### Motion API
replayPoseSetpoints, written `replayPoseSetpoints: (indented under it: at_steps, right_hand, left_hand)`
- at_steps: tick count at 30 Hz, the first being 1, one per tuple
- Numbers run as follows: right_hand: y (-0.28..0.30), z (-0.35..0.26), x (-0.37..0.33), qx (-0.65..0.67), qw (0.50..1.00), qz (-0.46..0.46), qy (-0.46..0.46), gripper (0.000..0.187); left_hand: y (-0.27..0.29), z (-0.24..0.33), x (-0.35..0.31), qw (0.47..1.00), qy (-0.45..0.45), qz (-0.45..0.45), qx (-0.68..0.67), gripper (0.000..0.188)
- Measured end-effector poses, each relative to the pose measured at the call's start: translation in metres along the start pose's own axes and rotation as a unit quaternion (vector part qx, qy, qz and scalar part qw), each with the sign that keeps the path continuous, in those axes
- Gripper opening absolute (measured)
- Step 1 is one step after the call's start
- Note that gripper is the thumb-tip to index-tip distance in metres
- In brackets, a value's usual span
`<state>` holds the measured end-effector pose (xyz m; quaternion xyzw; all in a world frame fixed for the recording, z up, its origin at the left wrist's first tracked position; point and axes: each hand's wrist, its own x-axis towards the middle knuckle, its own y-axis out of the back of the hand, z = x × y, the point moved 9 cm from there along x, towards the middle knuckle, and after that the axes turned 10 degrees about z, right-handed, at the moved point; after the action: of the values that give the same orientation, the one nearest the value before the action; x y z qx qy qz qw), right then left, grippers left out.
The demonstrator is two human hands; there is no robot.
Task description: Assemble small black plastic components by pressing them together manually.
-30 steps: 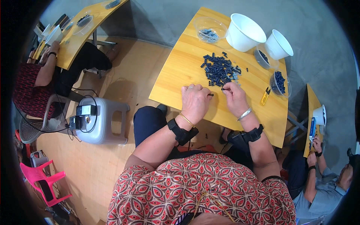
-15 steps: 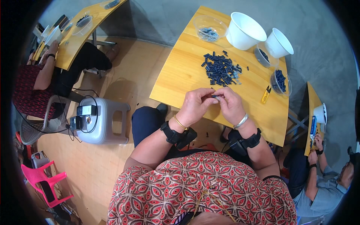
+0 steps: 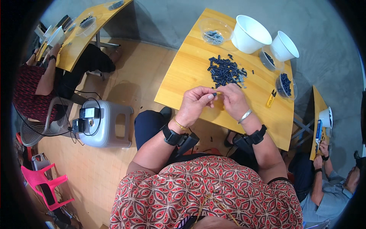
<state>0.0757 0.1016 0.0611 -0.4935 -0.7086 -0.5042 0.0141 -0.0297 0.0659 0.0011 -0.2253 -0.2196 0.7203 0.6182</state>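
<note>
Small dark piece [image 3: 214,94] in left grip [image 3: 194,105]

- Slanting inward from below with left forearm [image 3: 154,152] and right forearm [image 3: 264,154].
- Pinching between thumb and forefinger of the left hand [image 3: 195,104], with the thumb uppermost.
- Holding the right hand [image 3: 234,101] close beside, with fingers curled and fingertips partly hidden.

Fairly bright, even indoor light from a source out of view falls on the yellow table [image 3: 183,80], with soft shadows on the floor [image 3: 87,183] behind the grey stool [image 3: 97,135]. Fisheye distortion bends straight edges, black vignetting swallows the corners, and the small dark pieces [image 3: 225,70] lack fine detail.
</note>
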Motion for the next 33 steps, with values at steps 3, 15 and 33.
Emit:
replayPoseSetpoints:
  at_steps: [3,15,33]
  right_hand:
    - [-0.01,-0.009,0.004,-0.048,0.997,-0.013,0.052,0.016]
    - [-0.008,0.008,-0.003,-0.073,0.997,-0.024,0.031,0.008]
    - [-0.041,-0.029,-0.015,-0.088,0.989,-0.076,0.092,0.005]
  left_hand:
    - [-0.001,0.003,0.0,1.0,-0.022,-0.013,0.012,0.013]
    - [0.039,0.021,0.006,0.983,-0.083,0.161,-0.041,0.013]
    - [0.042,0.015,0.007,0.981,-0.085,0.159,-0.073,0.011]
